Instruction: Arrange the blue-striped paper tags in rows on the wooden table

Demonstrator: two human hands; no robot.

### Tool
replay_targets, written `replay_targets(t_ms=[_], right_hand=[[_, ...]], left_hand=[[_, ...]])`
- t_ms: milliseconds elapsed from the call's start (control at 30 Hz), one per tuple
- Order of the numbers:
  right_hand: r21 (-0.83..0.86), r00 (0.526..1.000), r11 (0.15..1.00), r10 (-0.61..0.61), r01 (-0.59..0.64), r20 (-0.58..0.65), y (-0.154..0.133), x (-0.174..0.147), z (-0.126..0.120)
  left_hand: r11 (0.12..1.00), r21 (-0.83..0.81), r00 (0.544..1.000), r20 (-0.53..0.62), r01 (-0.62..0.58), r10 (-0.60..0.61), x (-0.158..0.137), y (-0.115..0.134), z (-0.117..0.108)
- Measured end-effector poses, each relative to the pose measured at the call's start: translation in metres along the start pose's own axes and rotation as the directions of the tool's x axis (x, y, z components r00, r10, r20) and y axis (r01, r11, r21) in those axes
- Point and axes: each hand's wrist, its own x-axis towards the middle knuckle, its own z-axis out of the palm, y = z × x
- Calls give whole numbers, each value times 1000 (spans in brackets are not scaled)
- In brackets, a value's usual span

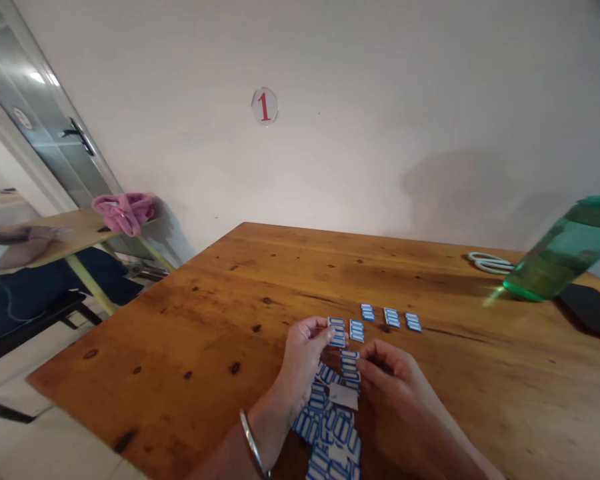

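Between the thumb and fingers of my left hand [305,357] is a small blue-and-white striped card [337,332], raised a little over the table. My right hand [393,373] pinches the edge of another such card [350,363], just above a loose heap of similar cards [325,440]. A plain white piece [343,396] lies face up on the heap. Beyond my hands, a few more cards lie spaced apart on the wood, among them one card [391,317] in the far row and one card [357,331] beside my left fingers.
The wooden table [220,293] meets a white wall. At the right stand a green bottle [565,253], a coiled white cable [490,263] and a dark flat object [590,310]. Another person's hand [35,243] rests at a side table holding a pink cloth [127,210].
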Motion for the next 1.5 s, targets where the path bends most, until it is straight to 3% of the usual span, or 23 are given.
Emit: replay_targets(t_ms=[200,400,533,733,1200,1500], right_hand=[[179,995,984,24,-6,-101,-9,-3,-3],[64,979,997,-31,45,-199,-7,0,-4],[-110,962,986,-144,121,-232,-2,2,-6],[-285,947,949,-206,133,-246,-2,2,-8],[-292,931,945,-232,147,-280,-3,1,-6],[-227,957,960,-209,162,-200,-4,1,-6]], left_hand=[[999,28,998,56,16,-17,-1,-10,5],[996,64,989,134,60,-68,-7,-9,10],[990,83,977,175,111,-124,-8,-9,11],[988,108,975,180,114,-132,-8,-10,11],[985,115,969,199,127,-149,-8,-9,12],[991,69,977,173,117,-127,-7,-7,11]])
